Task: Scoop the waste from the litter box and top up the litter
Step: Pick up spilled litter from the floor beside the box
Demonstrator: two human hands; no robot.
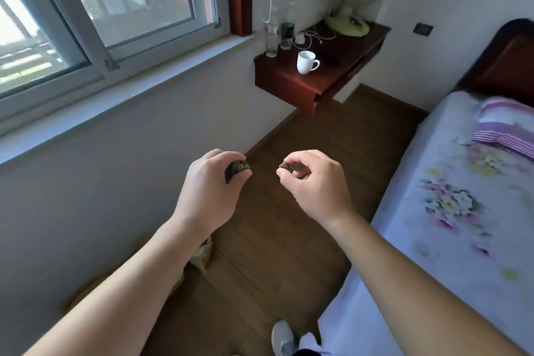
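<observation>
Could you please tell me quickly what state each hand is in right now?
Left hand: closed, fingers curled round a small dark brown rough lump.
Right hand: closed, pinching a smaller dark brown rough piece at its fingertips.

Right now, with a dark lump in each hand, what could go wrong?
1. The left hand and right hand hold the left lump and right lump above the wooden floor; bits might crumble off and fall.
2. The bed lies close on the right; a swing could smear it.
3. No bin or litter box shows here, so the carry may be long.
</observation>
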